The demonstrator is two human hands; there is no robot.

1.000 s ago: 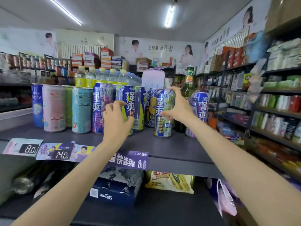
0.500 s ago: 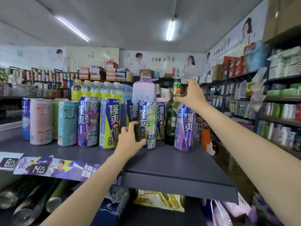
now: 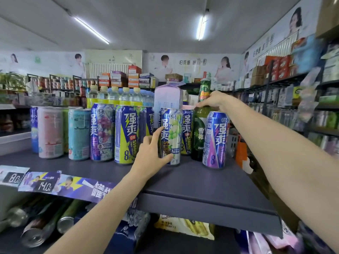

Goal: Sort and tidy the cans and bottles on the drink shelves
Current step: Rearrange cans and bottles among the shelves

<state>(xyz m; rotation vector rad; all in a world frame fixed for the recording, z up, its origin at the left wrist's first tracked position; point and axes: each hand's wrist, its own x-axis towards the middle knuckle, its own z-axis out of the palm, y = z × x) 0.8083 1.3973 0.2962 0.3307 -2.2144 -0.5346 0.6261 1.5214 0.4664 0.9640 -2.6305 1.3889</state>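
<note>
A row of tall drink cans stands on the dark shelf (image 3: 211, 182). My left hand (image 3: 153, 153) grips the blue can with green grapes (image 3: 173, 132) near its base. A green glass beer bottle (image 3: 200, 129) stands upright just right of it, behind a purple-and-blue can (image 3: 215, 140). My right hand (image 3: 213, 99) grips the bottle at its shoulder, below the neck label. To the left stand a yellow-and-blue can (image 3: 126, 133), a purple grape can (image 3: 101, 132), a teal can (image 3: 78, 133) and a pink can (image 3: 50, 132).
Water bottles with yellow caps (image 3: 119, 96) and a pale purple carton (image 3: 167, 101) stand behind the cans. Price tags (image 3: 44, 186) hang on the shelf's front edge. Several cans lie on their sides on the lower shelf (image 3: 36, 230). More stocked shelves (image 3: 311, 107) run along the right.
My right hand dropped from above the purple-and-blue can onto the green bottle's shoulder and took hold. My left hand closed further around the green-grape can. The camera moved closer.
</note>
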